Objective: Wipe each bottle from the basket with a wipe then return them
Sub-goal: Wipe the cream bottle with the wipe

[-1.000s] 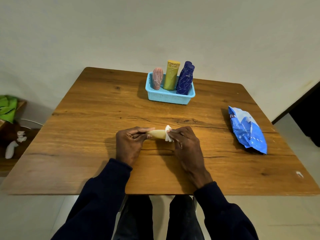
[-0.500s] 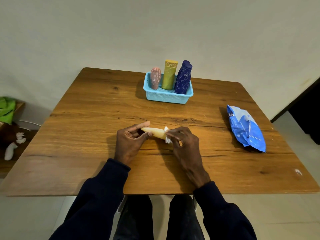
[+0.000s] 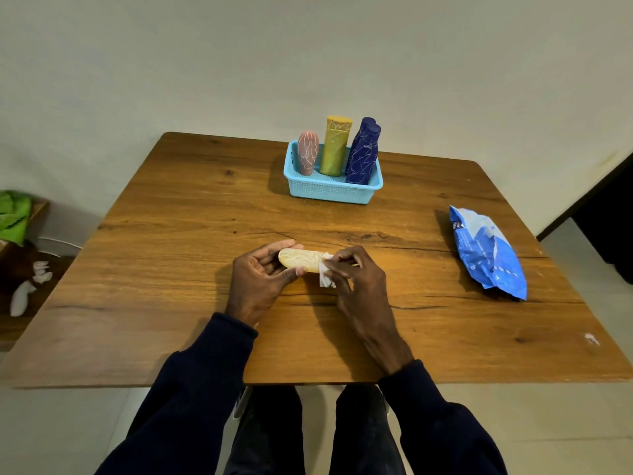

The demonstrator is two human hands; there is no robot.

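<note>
A pale yellow bottle (image 3: 301, 259) lies sideways just above the table's middle. My left hand (image 3: 261, 279) grips its left end between thumb and fingers. My right hand (image 3: 352, 272) holds a white wipe (image 3: 325, 274) wrapped round the bottle's right end, which is hidden. At the back stands a light blue basket (image 3: 329, 192) holding a pink bottle (image 3: 307, 152), a mustard yellow bottle (image 3: 335, 145) and dark blue bottles (image 3: 363, 150), all upright.
A blue pack of wipes (image 3: 486, 252) lies on the wooden table (image 3: 171, 269) at the right. A small white scrap (image 3: 590, 338) sits near the front right corner. Off the left edge, green cloth (image 3: 13, 217) and white bits lie on low furniture.
The wipe in my right hand has slid to the right along the bottle, baring more of its left part. My left hand's fingers have loosened a little round the end.
</note>
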